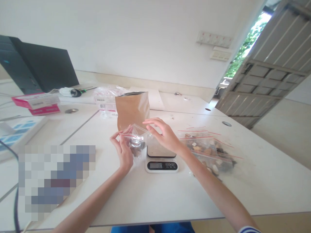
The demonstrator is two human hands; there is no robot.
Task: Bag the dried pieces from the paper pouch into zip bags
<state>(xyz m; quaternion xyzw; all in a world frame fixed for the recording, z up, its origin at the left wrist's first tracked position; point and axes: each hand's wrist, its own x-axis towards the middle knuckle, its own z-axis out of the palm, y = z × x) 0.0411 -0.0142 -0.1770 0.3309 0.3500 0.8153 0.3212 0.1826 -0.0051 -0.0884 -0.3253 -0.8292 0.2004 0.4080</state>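
Observation:
My left hand [124, 150] is closed on a clear zip bag [138, 144] with a red seal line and dark lumps inside. Fingers apart, my right hand [161, 131] hovers above the scale near the bag's upper right edge, and nothing shows in it. Under that hand sits a white kitchen scale [162, 166] with a metal plate; its display digits are too small to read. Directly behind the zip bag stands a brown paper pouch [132, 110], its top open.
Several zip bags of stones [206, 149] lie right of the scale. Pink boxes [45, 109], plastic-wrapped boxes [107, 103] and a black computer case [48, 64] stand at the back left. A blurred-out patch [58, 181] covers something at the left front.

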